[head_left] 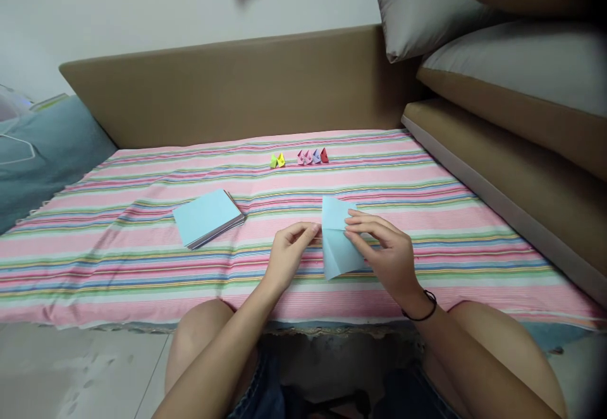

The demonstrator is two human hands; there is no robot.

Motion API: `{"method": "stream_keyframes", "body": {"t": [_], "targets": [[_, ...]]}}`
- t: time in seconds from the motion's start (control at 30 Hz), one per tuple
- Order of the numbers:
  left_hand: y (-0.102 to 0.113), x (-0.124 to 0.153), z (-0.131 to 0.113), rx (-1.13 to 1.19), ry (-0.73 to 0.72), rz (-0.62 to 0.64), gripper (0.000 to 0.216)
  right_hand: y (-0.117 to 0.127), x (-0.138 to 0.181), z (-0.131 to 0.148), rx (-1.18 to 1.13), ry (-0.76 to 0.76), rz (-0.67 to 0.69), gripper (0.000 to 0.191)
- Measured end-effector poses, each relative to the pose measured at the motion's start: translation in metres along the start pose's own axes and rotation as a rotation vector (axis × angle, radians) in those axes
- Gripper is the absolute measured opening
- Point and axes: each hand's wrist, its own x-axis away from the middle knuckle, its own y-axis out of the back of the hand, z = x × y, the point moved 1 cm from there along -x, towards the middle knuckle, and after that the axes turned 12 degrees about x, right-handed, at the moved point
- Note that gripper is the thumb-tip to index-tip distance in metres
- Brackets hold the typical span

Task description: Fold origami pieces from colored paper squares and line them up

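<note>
A creased sheet of light-blue paper (334,213) stands tilted over the striped cloth, with a fold line running across its middle and a slanting crease below. My right hand (386,248) grips its right side, thumb below and fingers above. At the sheet's left edge, level with the fold line, my left hand (289,251) has thumb and forefinger pinched together; whether the tips hold the edge I cannot tell. To the left lies a stack of paper sheets (206,217), light blue on top.
Small folded paper pieces, yellow-green (277,160) and pink, purple and red (313,157), sit in a row farther back. The striped cloth (142,267) covers a seat with a brown backrest (237,90). Cushions (512,128) are piled at right; a blue-grey cushion (52,147) is at left.
</note>
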Motion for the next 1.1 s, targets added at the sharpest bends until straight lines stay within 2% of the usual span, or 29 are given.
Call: {"method": "stream_keyframes", "body": {"t": [0.2,0.37,0.5,0.7,0.93,1.1], "targets": [[0.000,0.001,0.005,0.081,0.121,-0.062,0.028,-0.003,0.003,0.003,0.153,0.206,-0.022,0.017],[0.002,-0.001,0.010,0.152,0.210,-0.107,0.028,-0.004,0.009,-0.001,0.239,0.362,0.024,0.024],[0.002,-0.001,0.010,0.180,0.208,-0.118,0.027,-0.005,0.008,0.001,0.236,0.347,0.011,0.023],[0.003,-0.001,0.008,0.147,0.121,-0.134,0.025,-0.006,0.005,0.006,0.159,0.285,0.005,0.020],[0.004,0.000,0.004,0.083,0.102,-0.099,0.025,-0.004,0.004,0.005,0.135,0.263,-0.037,0.018],[0.003,0.001,0.000,0.070,0.039,-0.093,0.022,-0.004,0.003,0.005,0.107,0.237,0.023,0.019]]}}
